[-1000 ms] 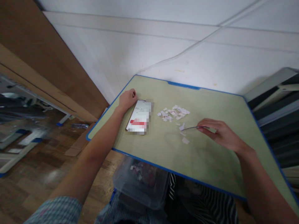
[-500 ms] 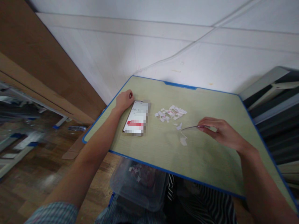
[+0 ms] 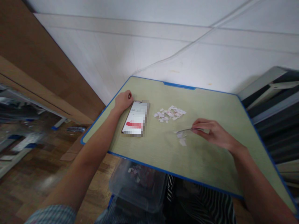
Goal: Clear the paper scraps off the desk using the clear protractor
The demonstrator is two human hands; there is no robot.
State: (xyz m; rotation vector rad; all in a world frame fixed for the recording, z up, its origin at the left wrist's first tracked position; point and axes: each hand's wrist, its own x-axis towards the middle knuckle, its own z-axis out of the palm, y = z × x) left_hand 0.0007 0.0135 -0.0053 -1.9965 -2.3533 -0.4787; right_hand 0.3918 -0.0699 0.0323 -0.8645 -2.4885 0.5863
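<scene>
My right hand [image 3: 209, 130] pinches a pair of thin tweezers [image 3: 185, 129], their tips pointing left over a few loose paper scraps [image 3: 182, 141]. Whether a scrap is caught between the tips I cannot tell. Just beyond lies a heap of torn white paper pieces [image 3: 171, 114], some with pinkish marks. My left hand [image 3: 125, 99] rests with curled fingers on the table's left side, close to the top of a phone [image 3: 134, 119]. The phone lies face up with a timer on its screen, partly blurred out. What the left fingers hold, if anything, is hidden.
The greenish table [image 3: 205, 165] has a blue rim and stands against a white wall [image 3: 149, 46]. Below its front edge is a clear plastic box [image 3: 137, 183] with paper scraps inside. Folded frames [image 3: 277, 102] lean at the right, and a wooden panel [image 3: 51, 68] stands at the left.
My right hand has moved a little left with the tweezers, whose tips are now over the nearer scraps. The left hand stays in place beside the phone.
</scene>
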